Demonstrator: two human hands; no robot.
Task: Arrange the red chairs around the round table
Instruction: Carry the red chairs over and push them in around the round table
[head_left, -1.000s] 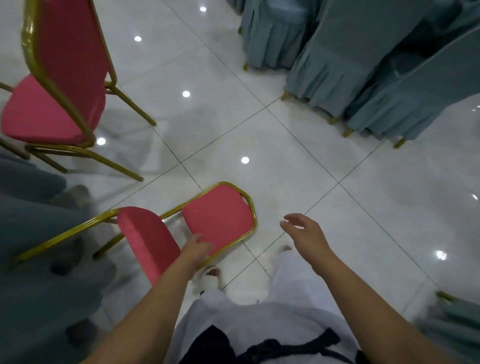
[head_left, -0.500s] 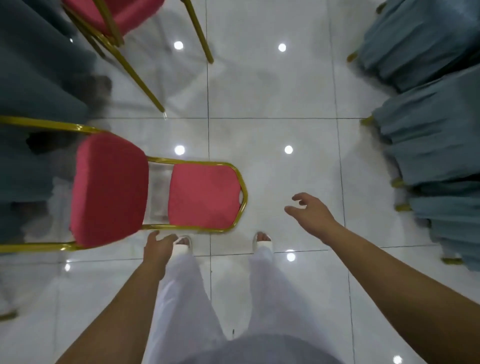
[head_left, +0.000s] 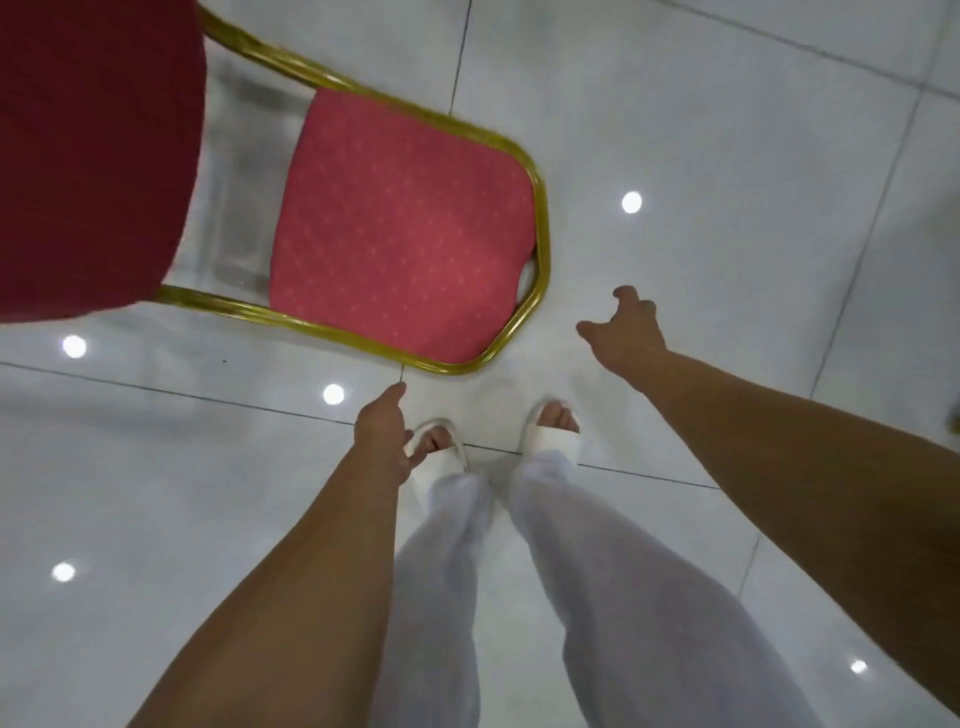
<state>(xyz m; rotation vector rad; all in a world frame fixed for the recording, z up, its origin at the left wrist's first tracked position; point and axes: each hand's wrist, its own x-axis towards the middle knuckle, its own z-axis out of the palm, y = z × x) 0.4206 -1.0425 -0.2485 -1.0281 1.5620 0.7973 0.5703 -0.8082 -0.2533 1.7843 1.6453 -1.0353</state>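
Looking straight down: the chair (head_left: 400, 228) fills the view from 9 to 12 o'clock, its red back panel nearest the person, gold frame round it, the darker seat out at 10 o'clock. Left hand (head_left: 382, 436) hangs just off the frame's near corner, at 6 o'clock from it, fingers relaxed, gripping nothing; contact isn't clear. Right hand (head_left: 626, 332), at 3 o'clock from the back, is loosely spread and empty. White sandals (head_left: 550, 441) stand on the glossy tiles (head_left: 727, 130).
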